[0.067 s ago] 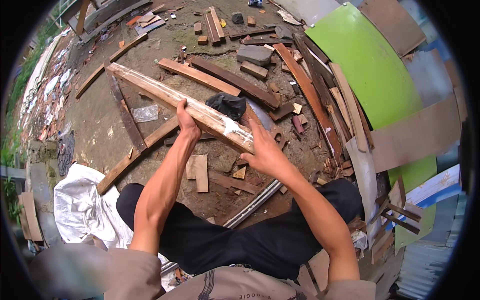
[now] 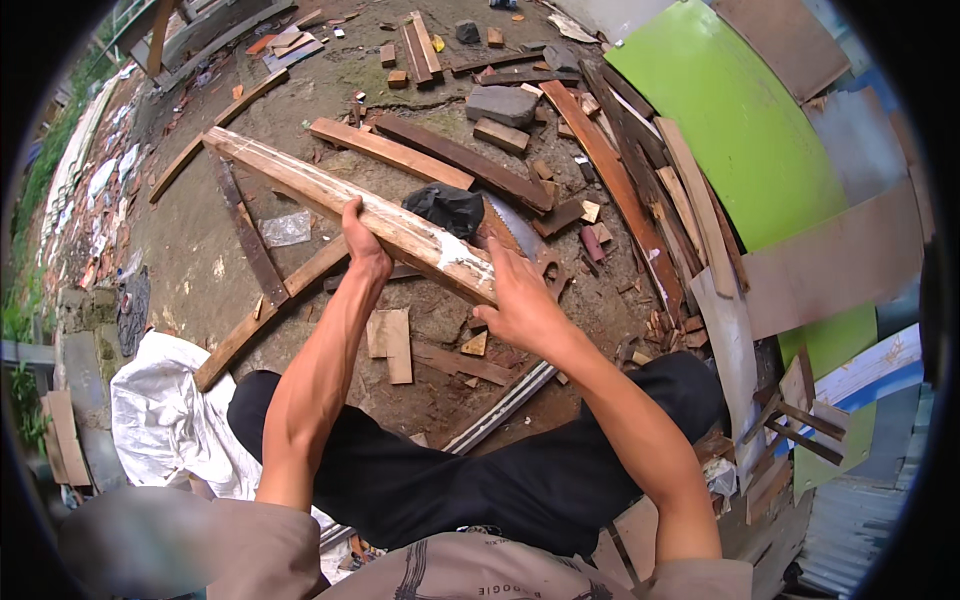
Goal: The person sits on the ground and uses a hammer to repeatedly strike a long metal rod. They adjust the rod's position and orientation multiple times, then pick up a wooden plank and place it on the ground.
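Raised slantwise across my view is a long wooden beam [image 2: 300, 182], its upper face smeared with white stuff. My left hand [image 2: 366, 247] grips it around the middle, thumb on top, fingers hidden underneath. At the near right end, my right hand [image 2: 527, 300] holds the beam with its fingers over the far side and the thumb on the near side. Just beyond the beam lies a crumpled black plastic bag [image 2: 447, 208]. A handsaw [image 2: 518, 232] rests beside the bag, partly hidden by my right hand.
Several planks and offcuts cover the ground, among them a dark beam [image 2: 470, 165] and a grey stone block [image 2: 502, 105]. A bright green sheet [image 2: 725, 120] leans at the right. White cloth [image 2: 170, 410] lies at my left knee, a striped metal strip [image 2: 505, 408] between my legs.
The beam and both hands have shifted slightly left in the picture, and the surroundings have drifted a little too. My grip on the beam is the same.
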Action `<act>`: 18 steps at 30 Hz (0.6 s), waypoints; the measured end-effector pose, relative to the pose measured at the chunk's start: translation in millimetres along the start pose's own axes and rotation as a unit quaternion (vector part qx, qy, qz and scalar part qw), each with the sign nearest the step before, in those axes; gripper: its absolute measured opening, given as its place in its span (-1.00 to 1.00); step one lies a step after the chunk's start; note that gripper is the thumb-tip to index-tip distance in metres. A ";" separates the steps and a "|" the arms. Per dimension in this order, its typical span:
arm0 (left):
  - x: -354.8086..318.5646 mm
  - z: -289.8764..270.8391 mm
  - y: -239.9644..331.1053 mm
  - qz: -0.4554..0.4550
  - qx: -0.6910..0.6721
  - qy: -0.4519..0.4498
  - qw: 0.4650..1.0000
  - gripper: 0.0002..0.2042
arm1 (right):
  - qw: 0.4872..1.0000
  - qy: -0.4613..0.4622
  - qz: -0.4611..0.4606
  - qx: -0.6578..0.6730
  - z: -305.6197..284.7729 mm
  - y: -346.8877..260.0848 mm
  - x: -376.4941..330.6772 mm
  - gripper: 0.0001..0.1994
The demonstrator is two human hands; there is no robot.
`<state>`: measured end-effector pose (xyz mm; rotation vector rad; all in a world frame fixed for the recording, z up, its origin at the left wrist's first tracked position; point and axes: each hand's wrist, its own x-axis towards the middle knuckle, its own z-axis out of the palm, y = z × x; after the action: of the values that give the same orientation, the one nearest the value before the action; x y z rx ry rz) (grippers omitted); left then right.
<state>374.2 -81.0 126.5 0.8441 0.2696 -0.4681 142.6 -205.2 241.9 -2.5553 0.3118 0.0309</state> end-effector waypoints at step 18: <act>-120.7 70.0 36.9 0.114 0.093 0.107 0.983 -0.56 | 0.834 -0.454 -0.032 0.311 -132.1 81.6 24.7 0.24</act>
<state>291.3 -78.8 244.5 1.0978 0.3255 -0.1885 142.3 -348.0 307.9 -1.6494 -0.1326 0.9272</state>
